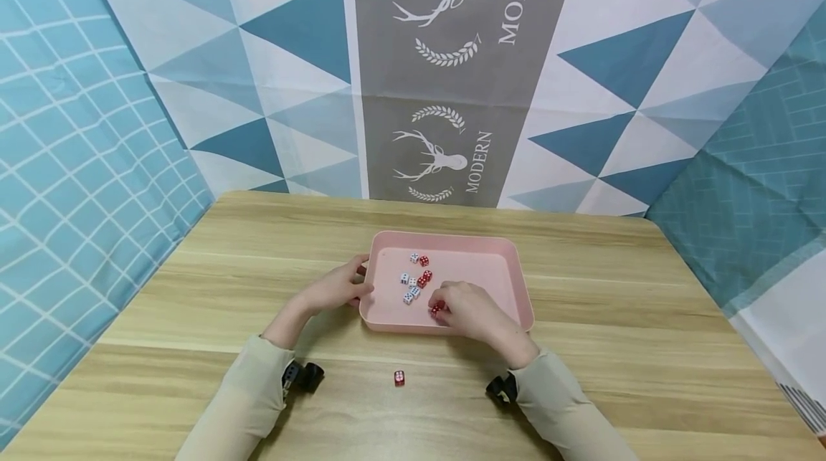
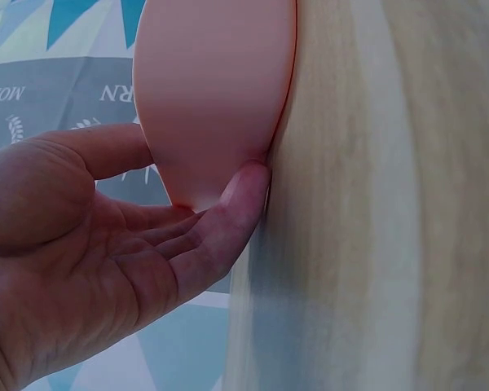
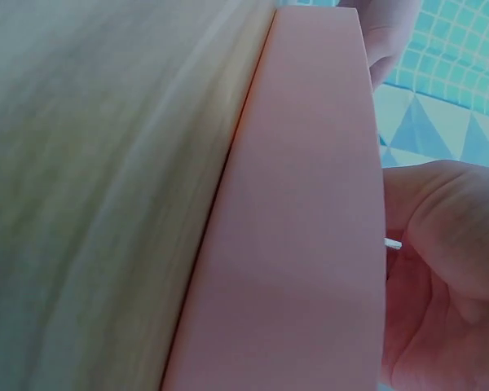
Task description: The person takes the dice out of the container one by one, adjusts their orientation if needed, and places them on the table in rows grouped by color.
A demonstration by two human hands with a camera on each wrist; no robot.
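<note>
A pink tray [image 1: 510, 289] lies on the wooden table, with several white dice [image 1: 413, 282] and several red dice [image 1: 427, 275] in its left half. My left hand [image 1: 335, 287] grips the tray's left end. In the left wrist view its thumb is at the rim and a fingertip presses low on the outer wall near the table. My right hand [image 1: 474, 310] reaches over the near wall and pinches red at the tray floor, at least one red die [image 1: 435, 311]. The tray wall [image 3: 293, 204] hides those fingertips in the right wrist view.
A single red die [image 1: 399, 378] lies on the table [image 1: 361, 418] in front of the tray, between the forearms. Dark wrist cameras [image 1: 303, 378] are strapped below both hands. Patterned cloth [image 1: 426, 88] hangs behind the table's far edge.
</note>
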